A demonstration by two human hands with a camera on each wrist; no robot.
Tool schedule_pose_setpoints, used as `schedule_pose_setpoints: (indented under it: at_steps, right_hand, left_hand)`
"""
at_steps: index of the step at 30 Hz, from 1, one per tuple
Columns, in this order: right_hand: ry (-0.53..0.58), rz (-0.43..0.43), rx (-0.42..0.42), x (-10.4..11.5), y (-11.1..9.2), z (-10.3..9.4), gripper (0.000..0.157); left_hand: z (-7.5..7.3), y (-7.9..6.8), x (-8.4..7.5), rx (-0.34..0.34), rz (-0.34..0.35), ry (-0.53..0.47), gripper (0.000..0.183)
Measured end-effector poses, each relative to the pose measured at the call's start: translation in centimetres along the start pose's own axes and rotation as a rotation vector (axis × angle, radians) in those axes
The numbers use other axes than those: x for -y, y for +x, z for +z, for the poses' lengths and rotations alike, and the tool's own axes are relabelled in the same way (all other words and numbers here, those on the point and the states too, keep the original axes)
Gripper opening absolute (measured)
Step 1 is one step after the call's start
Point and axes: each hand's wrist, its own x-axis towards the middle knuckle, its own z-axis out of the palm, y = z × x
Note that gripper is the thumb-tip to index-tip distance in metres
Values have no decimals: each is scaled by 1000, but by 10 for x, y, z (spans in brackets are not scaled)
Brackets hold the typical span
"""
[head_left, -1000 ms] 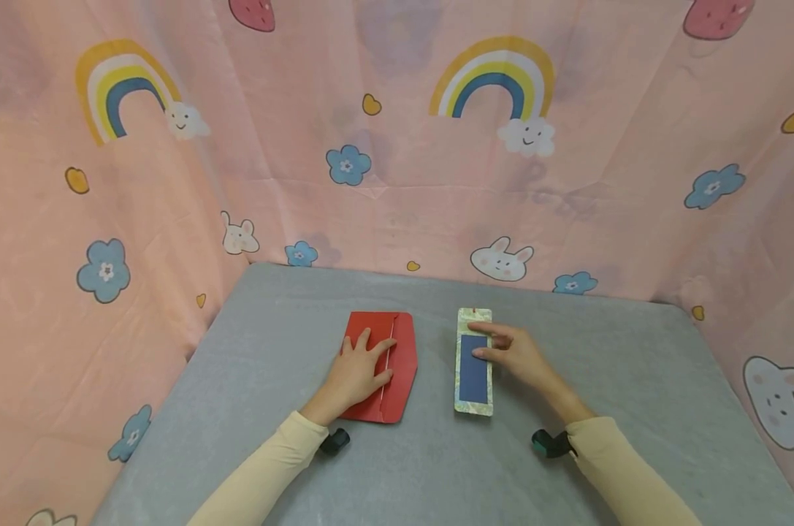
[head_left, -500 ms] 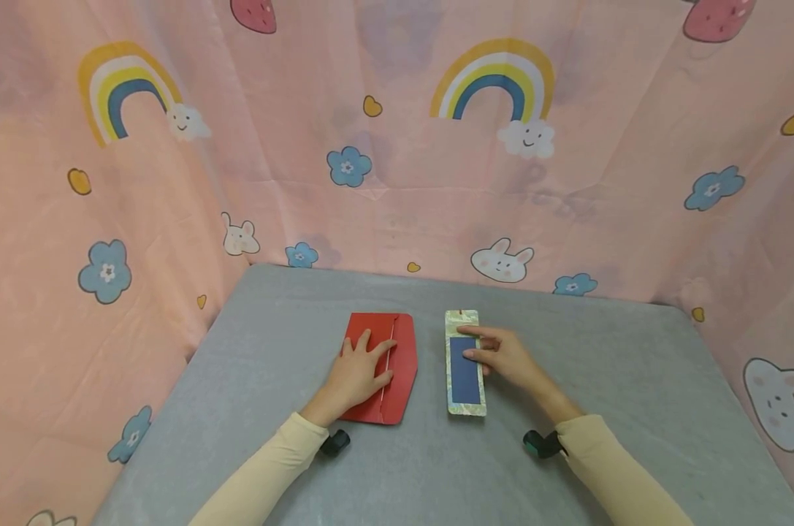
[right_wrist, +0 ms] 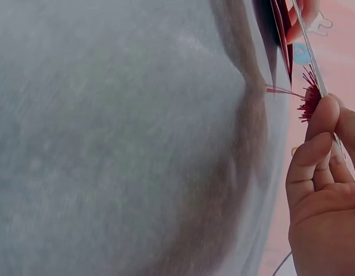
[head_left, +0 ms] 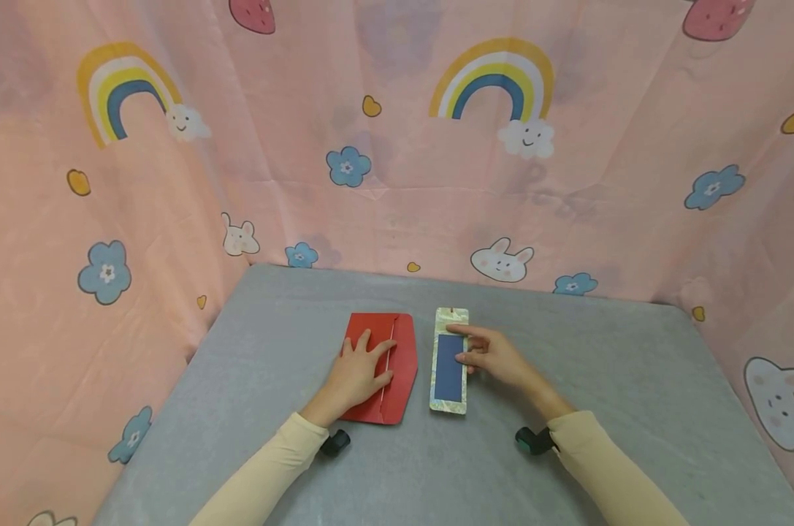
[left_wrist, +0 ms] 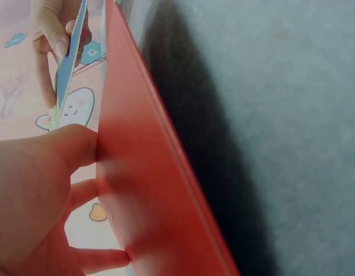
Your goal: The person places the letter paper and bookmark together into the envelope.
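Bookmark [head_left: 445, 369], long, pale and patterned around a plain dark blue panel [head_left: 446, 383], is held in the right hand [head_left: 498, 359] above the grey table [head_left: 436, 467]; in the head view it is just right of a red envelope [head_left: 402, 376]. There the right hand comes in from the side, index finger stretched across the bookmark's upper part, thumb on the panel. The left hand [head_left: 353, 376] lies on the envelope with its fingers spread wide. Rainbows, rabbits and flowers are printed on the pink curtain [head_left: 403, 219] behind.

From the left wrist, the left hand's digits touch the red surface, set apart from one another; beyond, the right hand pinches the tilted bookmark.

From the right wrist, the bookmark appears nearly edge-on between thumb and fingers, a dark red tassel [right_wrist: 311, 102] against its underside.
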Motion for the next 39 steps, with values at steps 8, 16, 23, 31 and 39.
schedule_pose_setpoints:
  at_steps: [8, 16, 23, 31, 39]
  right_hand:
    - [-11, -2, -6, 2, 4, 6, 53]
    - [-50, 30, -20, 13, 8, 10, 52]
    - [-66, 32, -15, 9, 15, 15, 52]
    - [-62, 14, 6, 10, 21, 23, 53]
    - [-53, -13, 18, 14, 28, 31, 52]
  left_hand:
    - [1, 0, -1, 0, -10, 5, 57]
    - [1, 1, -1, 2, -18, 4, 58]
    - [0, 1, -1, 17, -23, -1, 59]
    - [-1, 0, -2, 19, -34, -8, 59]
    - [-1, 1, -2, 20, -33, 3, 59]
